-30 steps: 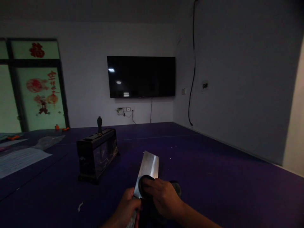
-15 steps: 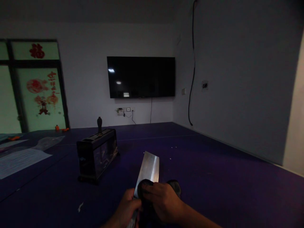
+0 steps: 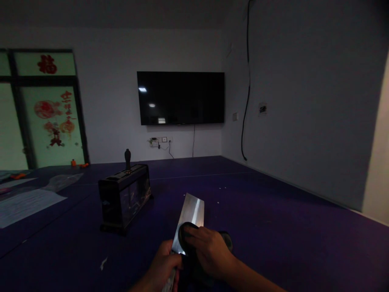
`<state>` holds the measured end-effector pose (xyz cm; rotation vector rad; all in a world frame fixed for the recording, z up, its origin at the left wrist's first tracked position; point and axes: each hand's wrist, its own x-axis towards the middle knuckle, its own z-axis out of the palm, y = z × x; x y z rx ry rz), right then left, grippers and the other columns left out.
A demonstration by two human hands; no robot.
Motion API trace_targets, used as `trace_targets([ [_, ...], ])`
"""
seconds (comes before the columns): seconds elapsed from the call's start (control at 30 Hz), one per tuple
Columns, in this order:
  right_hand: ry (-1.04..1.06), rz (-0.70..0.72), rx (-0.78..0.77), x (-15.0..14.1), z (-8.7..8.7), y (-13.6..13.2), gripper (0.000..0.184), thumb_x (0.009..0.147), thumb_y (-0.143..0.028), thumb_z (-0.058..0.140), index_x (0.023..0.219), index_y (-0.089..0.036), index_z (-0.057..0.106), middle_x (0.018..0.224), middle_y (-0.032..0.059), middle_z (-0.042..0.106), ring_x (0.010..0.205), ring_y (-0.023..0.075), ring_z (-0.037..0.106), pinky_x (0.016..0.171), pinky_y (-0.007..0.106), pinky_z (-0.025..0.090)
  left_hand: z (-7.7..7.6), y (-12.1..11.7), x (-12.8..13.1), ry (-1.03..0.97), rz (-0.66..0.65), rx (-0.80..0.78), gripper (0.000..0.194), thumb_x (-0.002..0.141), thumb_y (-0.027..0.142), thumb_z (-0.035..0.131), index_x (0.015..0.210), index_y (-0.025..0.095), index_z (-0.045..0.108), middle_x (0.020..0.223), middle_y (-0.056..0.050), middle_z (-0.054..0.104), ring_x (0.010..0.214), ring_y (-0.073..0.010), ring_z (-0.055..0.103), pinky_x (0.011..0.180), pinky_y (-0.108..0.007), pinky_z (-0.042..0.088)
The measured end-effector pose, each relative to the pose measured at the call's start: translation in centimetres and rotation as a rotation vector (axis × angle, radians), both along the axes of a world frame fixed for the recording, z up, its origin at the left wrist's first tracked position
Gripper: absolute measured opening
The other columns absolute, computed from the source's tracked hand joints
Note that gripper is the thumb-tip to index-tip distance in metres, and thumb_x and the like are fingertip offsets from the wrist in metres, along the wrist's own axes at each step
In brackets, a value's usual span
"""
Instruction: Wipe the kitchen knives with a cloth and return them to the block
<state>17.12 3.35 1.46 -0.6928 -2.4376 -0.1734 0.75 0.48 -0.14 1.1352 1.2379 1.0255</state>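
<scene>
A cleaver with a broad shiny blade points up and away from me at the bottom centre. My left hand is closed around its handle, most of which the fingers hide. Against the lower part of the blade lies a dark cloth. My right hand grips this cloth, fingers pressing it flat on the metal. Some of the cloth sticks out past the right side of that hand, and more of it hangs below in shadow.
On the purple surface, a black box with clear sides stands left of the cleaver. Paper sheets and a plastic bag lie further left. A small white scrap is near the front. A television hangs on the far wall.
My right hand and the cloth slid slightly down the blade toward the handle, then back up. The left hand keeps its hold on the cleaver, which has shifted only slightly.
</scene>
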Motion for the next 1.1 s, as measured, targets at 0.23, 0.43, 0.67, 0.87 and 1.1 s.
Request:
trace_targets([
  [0.23, -0.018, -0.123, -0.062, 0.0, 0.2, 0.1, 0.048, 0.069, -0.005, 0.037, 0.111, -0.019, 0.055, 0.127, 0.0038, 0.048, 0.100, 0.0179, 0.053, 0.084, 0.029, 0.043, -0.6, 0.2, -0.2, -0.051, -0.014, 0.023, 0.026, 0.051, 0.017, 0.048, 0.077, 0.014, 0.053, 0.036, 0.007, 0.042, 0.028, -0.0067, 0.034, 0.030, -0.017, 0.026],
  [0.43, -0.034, -0.131, -0.065, 0.0, 0.1, 0.4, 0.053, 0.066, -0.003, 0.036, 0.114, -0.019, 0.053, 0.129, 0.0036, 0.046, 0.101, 0.0177, 0.052, 0.084, 0.029, 0.044, -1.3, 0.5, -0.4, -0.003, -0.012, 0.000, 0.033, 0.054, 0.019, 0.049, 0.086, 0.014, 0.051, 0.034, 0.008, 0.042, 0.027, -0.0079, 0.034, 0.029, -0.017, 0.025],
  [0.67, -0.047, -0.073, -0.009, 0.2, -0.1, 0.3, 0.051, 0.067, -0.005, 0.036, 0.113, -0.015, 0.054, 0.126, 0.0064, 0.049, 0.095, 0.0196, 0.056, 0.079, 0.031, 0.047, -0.8, 0.2, -0.3, -0.007, -0.030, -0.004, 0.032, 0.052, 0.016, 0.045, 0.084, 0.014, 0.052, 0.035, 0.008, 0.042, 0.026, -0.0081, 0.034, 0.030, -0.018, 0.025],
  [0.87, -0.046, 0.014, 0.050, 0.3, 0.0, 0.1, 0.045, 0.070, -0.008, 0.036, 0.110, -0.014, 0.056, 0.124, 0.0078, 0.050, 0.084, 0.0188, 0.059, 0.071, 0.030, 0.049, -1.0, 0.7, -0.4, -0.042, -0.043, 0.036, 0.022, 0.051, 0.013, 0.049, 0.073, 0.014, 0.053, 0.038, 0.007, 0.043, 0.032, -0.0067, 0.037, 0.034, -0.017, 0.026],
  [1.1, -0.023, -0.062, -0.011, 0.2, -0.3, 0.4, 0.050, 0.066, -0.006, 0.037, 0.111, -0.018, 0.055, 0.126, 0.0047, 0.049, 0.093, 0.0178, 0.057, 0.078, 0.029, 0.046, -0.4, 0.4, -0.3, 0.011, -0.077, -0.020, 0.026, 0.049, 0.014, 0.042, 0.073, 0.016, 0.051, 0.034, 0.007, 0.042, 0.025, -0.0083, 0.033, 0.028, -0.017, 0.023],
])
